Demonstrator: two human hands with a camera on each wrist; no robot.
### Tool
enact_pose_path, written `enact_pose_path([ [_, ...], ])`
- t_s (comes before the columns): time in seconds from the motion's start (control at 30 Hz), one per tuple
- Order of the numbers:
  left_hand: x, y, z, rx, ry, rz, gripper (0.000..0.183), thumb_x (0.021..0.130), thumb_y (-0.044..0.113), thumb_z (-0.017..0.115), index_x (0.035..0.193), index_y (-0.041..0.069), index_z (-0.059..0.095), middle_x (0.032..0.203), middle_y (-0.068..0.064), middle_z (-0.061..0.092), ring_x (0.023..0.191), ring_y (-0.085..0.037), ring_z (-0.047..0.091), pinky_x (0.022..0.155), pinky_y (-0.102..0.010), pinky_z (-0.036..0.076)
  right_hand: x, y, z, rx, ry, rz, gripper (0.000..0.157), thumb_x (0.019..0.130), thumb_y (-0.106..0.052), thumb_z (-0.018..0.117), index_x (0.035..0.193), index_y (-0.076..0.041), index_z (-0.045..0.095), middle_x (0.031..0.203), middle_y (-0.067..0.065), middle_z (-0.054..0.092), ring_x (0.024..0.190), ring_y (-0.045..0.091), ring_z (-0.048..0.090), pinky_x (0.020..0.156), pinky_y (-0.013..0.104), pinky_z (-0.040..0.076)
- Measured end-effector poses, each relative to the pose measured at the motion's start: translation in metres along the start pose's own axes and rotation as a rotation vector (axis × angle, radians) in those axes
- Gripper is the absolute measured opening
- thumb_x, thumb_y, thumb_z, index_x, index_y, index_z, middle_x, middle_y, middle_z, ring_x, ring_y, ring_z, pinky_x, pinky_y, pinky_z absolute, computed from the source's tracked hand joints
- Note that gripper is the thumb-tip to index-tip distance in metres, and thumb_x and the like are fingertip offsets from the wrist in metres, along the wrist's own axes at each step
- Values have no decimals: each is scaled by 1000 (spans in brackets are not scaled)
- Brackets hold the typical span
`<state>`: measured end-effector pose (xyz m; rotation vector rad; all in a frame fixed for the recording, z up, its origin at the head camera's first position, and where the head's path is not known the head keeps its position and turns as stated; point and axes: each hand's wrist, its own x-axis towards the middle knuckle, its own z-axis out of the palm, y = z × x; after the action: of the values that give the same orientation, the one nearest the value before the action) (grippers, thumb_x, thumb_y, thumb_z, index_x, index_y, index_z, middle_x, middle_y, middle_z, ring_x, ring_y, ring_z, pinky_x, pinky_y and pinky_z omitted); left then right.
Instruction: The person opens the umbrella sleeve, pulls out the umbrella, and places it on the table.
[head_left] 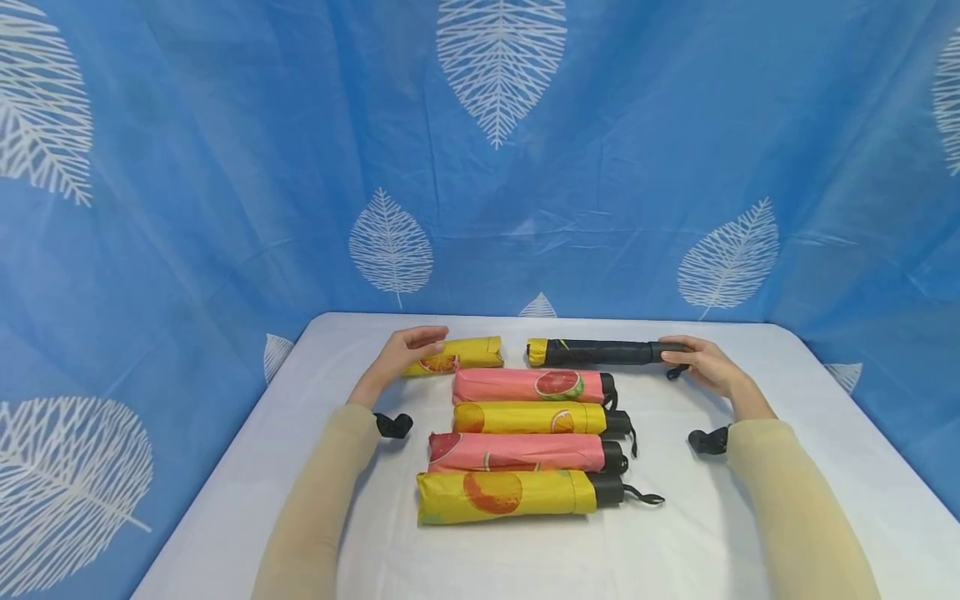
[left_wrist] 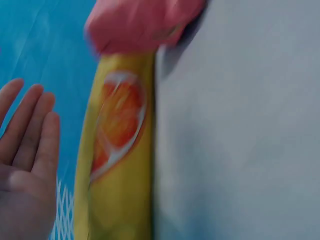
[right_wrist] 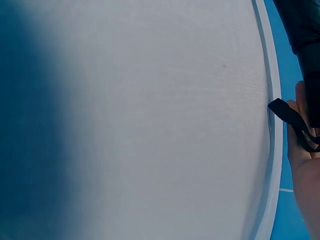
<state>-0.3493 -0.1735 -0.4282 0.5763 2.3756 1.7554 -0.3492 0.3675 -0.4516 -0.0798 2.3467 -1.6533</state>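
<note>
At the back left lies a yellow umbrella sleeve (head_left: 476,353) with an orange-slice print, its right end loose; no handle shows on it. My left hand (head_left: 408,350) is beside its left end, fingers extended; in the left wrist view the palm (left_wrist: 22,185) holds nothing next to the yellow sleeve (left_wrist: 120,200). My right hand (head_left: 701,362) grips the handle of a folded black umbrella (head_left: 600,352) with a yellow left end. A black wrist strap (right_wrist: 290,116) hangs by the fingers in the right wrist view.
In front lie several folded umbrellas in a column: a pink one (head_left: 510,386), a yellow one (head_left: 517,417), another pink one (head_left: 525,452) and another yellow one (head_left: 540,493). Their black handles point right. Behind the white table (head_left: 675,533) hangs a blue leaf-print curtain (head_left: 600,208).
</note>
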Motion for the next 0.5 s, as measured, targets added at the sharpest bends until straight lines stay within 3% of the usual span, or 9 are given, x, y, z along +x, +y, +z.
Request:
enact_pose_path([
  [0.07, -1, 1, 11, 0, -80, 5, 43, 93, 14, 62, 133, 2, 53, 134, -17, 51, 122, -27, 49, 98, -36, 42, 0, -1, -1, -6, -15, 4, 72, 91, -28, 65, 145, 3, 29, 147, 24, 24, 133, 39, 28, 106, 57, 21],
  [0.17, -4, 4, 24, 9, -181, -9, 46, 92, 12, 62, 135, 1, 50, 135, -17, 50, 125, -30, 45, 100, -39, 39, -1, -1, -2, -19, -22, 19, 73, 90, -27, 66, 145, 3, 29, 154, 23, 8, 138, 43, 8, 107, 60, 11],
  [0.23, -4, 1, 29, 36, -214, -17, 48, 91, 14, 64, 136, 2, 51, 135, -15, 51, 125, -29, 45, 101, -39, 38, 0, 0, -2, -32, -23, 26, 74, 90, -28, 66, 145, 3, 29, 154, 22, 7, 138, 42, 9, 107, 56, 18],
  [0.37, 0, -7, 34, 94, -242, -18, 49, 89, 16, 67, 135, 5, 53, 133, -10, 54, 121, -25, 48, 100, -37, 39, 1, 2, -2, -46, -15, 19, 74, 89, -28, 67, 145, 3, 30, 153, 23, 10, 137, 42, 13, 107, 55, 20],
  [0.5, 4, -16, 40, 111, -248, 1, 47, 88, 14, 67, 133, 9, 55, 131, -5, 55, 115, -21, 50, 98, -35, 40, 3, 3, -2, -43, -17, -7, 72, 88, -24, 68, 142, 6, 32, 151, 26, 13, 137, 44, 11, 107, 59, 12],
])
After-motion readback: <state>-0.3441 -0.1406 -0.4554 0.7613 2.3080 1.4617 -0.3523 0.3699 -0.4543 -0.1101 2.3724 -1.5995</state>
